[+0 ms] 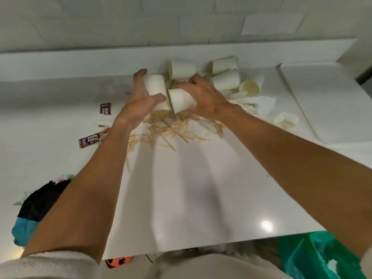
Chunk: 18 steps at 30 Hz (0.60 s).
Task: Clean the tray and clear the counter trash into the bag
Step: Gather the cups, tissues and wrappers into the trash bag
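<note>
Reaching over the white counter [191, 188], both hands are at a trash heap by the back wall. A broad bare stretch of counter lies between the heap and the near edge. The left hand [138, 97] curls round one paper cup [155, 87], whose long axis runs roughly away from the person. The right hand [203, 97] grips a second paper cup [181, 101], which lies on its side with its wider end touching the first. Behind them three more cups [224, 65] lie tipped over. A fourth tipped cup [250, 87] shows its bare inside. Wooden stir sticks [171, 129] are scattered under the wrists, with crumpled tissues [253, 101] to the right. Two Kopi Juan sachets [90, 139] lie to the left. The white tray [326, 101] sits at the counter's right end, lengthwise toward the wall. A green bag [322, 256] hangs open below the near edge, and a white scrap is in it.
</note>
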Each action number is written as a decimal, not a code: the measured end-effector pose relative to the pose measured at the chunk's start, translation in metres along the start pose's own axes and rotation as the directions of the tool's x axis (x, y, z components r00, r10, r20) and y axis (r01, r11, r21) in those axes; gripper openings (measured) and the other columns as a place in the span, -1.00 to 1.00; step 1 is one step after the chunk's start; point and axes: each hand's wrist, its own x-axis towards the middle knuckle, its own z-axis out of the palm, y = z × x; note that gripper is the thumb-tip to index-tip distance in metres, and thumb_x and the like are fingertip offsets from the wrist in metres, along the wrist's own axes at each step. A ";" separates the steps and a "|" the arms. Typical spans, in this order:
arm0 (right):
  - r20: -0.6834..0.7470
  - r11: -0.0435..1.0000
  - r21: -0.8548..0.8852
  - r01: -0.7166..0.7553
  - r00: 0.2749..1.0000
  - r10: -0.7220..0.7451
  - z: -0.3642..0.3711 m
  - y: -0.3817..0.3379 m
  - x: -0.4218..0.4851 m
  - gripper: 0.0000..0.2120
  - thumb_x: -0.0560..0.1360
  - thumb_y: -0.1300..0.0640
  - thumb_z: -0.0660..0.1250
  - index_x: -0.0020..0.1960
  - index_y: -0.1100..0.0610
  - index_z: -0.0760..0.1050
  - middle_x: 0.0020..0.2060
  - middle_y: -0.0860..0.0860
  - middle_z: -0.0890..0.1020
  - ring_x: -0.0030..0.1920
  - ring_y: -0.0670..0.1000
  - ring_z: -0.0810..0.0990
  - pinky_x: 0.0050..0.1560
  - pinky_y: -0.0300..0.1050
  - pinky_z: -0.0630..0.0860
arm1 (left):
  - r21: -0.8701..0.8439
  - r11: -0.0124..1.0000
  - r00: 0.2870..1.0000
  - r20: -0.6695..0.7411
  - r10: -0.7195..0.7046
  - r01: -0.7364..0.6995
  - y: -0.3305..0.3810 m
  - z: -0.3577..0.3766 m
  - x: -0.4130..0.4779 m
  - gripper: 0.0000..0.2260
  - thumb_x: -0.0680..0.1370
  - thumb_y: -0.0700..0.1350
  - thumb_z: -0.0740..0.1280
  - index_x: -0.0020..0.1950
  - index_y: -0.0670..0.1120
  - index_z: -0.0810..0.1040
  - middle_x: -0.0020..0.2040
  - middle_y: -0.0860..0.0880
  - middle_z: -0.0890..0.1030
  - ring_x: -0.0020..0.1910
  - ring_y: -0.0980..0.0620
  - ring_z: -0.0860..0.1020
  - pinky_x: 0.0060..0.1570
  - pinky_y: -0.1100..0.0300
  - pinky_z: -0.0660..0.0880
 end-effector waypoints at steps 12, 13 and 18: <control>-0.116 0.948 -0.037 -0.315 0.944 0.309 -0.060 0.084 -0.154 -0.35 0.41 0.16 0.42 0.45 -0.02 0.30 0.21 0.10 0.36 0.22 0.16 0.36 0.19 0.06 0.40 | 0.066 0.980 0.957 0.237 0.169 -0.190 0.040 0.140 -0.016 -0.30 0.48 -0.33 0.34 0.46 0.12 0.09 0.27 -0.05 0.39 0.10 0.08 0.50 -0.03 0.18 0.57; -0.134 0.938 -0.034 -0.346 0.931 0.339 -0.064 0.094 -0.173 -0.36 0.41 0.17 0.41 0.44 -0.02 0.30 0.20 0.11 0.36 0.21 0.16 0.36 0.19 0.06 0.41 | 0.061 0.978 0.945 0.276 0.177 -0.201 0.044 0.159 -0.019 -0.30 0.49 -0.33 0.34 0.47 0.12 0.09 0.27 -0.01 0.39 0.11 0.11 0.50 -0.04 0.19 0.57; -0.206 0.859 0.008 -0.513 0.839 0.503 -0.086 0.144 -0.285 -0.34 0.39 0.14 0.46 0.44 -0.03 0.31 0.24 0.12 0.36 0.24 0.17 0.37 0.26 0.13 0.40 | 0.050 0.968 0.871 0.450 0.198 -0.246 0.062 0.269 -0.052 -0.30 0.45 -0.30 0.37 0.46 0.07 0.10 0.21 -0.04 0.44 0.13 0.04 0.51 0.12 0.02 0.55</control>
